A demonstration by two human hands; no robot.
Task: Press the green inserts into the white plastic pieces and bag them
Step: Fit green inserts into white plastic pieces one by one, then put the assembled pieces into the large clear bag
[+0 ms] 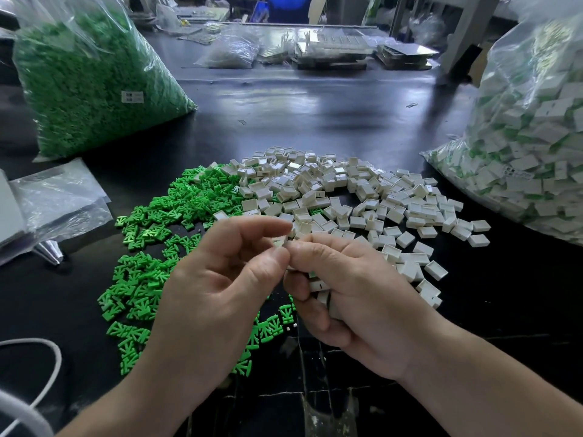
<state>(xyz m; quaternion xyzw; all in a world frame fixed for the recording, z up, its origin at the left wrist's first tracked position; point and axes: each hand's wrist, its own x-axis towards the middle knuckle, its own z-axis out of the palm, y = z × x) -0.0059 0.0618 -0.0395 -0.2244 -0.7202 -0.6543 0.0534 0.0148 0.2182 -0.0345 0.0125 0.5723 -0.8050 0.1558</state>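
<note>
So my left hand [220,279] and right hand [353,294] pinch one white piece [280,242]; green inserts [176,200] lie on its left-hand side.

left hand [217,279] + right hand [350,294]: pinch white piece [281,241] | right palm: more white pieces [319,287]
</note>
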